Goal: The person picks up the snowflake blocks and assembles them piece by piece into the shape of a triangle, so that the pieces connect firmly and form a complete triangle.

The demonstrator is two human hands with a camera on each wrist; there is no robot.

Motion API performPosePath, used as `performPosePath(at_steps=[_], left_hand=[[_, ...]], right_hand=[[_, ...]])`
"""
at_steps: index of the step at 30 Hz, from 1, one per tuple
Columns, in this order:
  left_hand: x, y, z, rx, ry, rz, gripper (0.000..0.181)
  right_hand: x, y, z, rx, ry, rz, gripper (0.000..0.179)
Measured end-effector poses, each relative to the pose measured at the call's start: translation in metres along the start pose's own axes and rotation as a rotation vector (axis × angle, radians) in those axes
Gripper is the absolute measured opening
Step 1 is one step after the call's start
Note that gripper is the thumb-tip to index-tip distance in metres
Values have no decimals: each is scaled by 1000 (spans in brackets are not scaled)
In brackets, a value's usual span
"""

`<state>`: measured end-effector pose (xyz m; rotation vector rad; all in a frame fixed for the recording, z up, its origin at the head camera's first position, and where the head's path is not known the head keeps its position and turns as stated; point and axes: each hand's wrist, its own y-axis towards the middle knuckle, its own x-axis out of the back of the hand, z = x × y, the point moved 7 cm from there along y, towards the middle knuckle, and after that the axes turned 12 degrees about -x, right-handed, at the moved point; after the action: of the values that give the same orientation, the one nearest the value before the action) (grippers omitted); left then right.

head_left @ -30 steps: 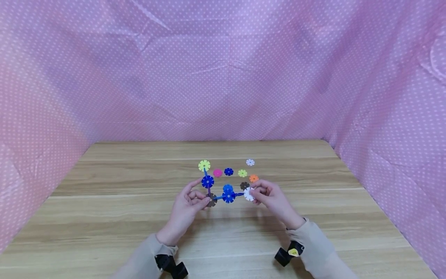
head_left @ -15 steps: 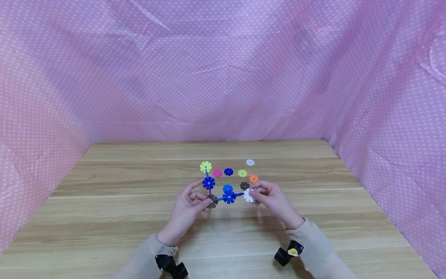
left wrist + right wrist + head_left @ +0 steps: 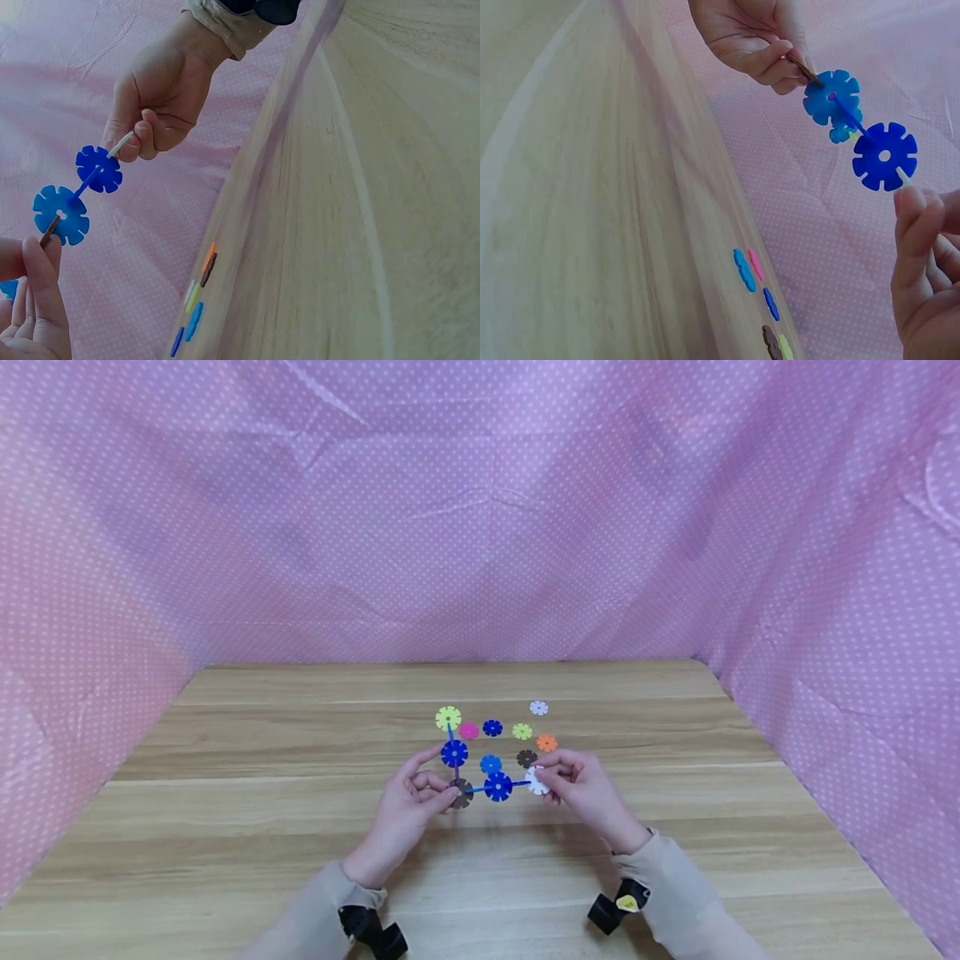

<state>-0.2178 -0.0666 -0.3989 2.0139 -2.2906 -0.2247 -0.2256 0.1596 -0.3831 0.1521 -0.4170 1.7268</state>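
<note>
A chain of notched snowflake discs hangs between my hands above the table. My left hand (image 3: 408,806) pinches its brown disc (image 3: 464,794) between thumb and fingers. From there one arm rises to a dark blue disc (image 3: 453,753) and a yellow-green disc (image 3: 447,718). The other arm runs right through a blue disc (image 3: 498,787) to a white disc (image 3: 536,782), which my right hand (image 3: 592,793) pinches. Between the coloured faces, edge-on discs join the chain, such as a light blue disc (image 3: 60,215) in the left wrist view. Fingers partly cover the brown and white discs.
Beyond the hands, several loose discs lie flat on the wooden table (image 3: 300,777): pink (image 3: 468,731), dark blue, yellow-green, white (image 3: 538,707), orange (image 3: 547,742), brown and light blue (image 3: 491,764). Pink dotted cloth (image 3: 480,527) surrounds the table's back and sides.
The chain has shifted slightly right and a little nearer to me, its left arm most. My left hand has moved slightly right with it. Both hands keep their grip; the loose discs stay put.
</note>
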Motion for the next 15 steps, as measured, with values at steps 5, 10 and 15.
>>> performPosePath(at_steps=[5,10,15], left_hand=[[-2,-1,-2,-8,12,11,62],[-3,-2,-2,-10,7,3,63],[-3,-4,-1,-18,1,-12,64]], right_hand=[[0,-1,-2,-25,59,-42,16],[-1,-1,-1,-16,69,-67,13],[-1,-2,0,-1,58,-83,12]])
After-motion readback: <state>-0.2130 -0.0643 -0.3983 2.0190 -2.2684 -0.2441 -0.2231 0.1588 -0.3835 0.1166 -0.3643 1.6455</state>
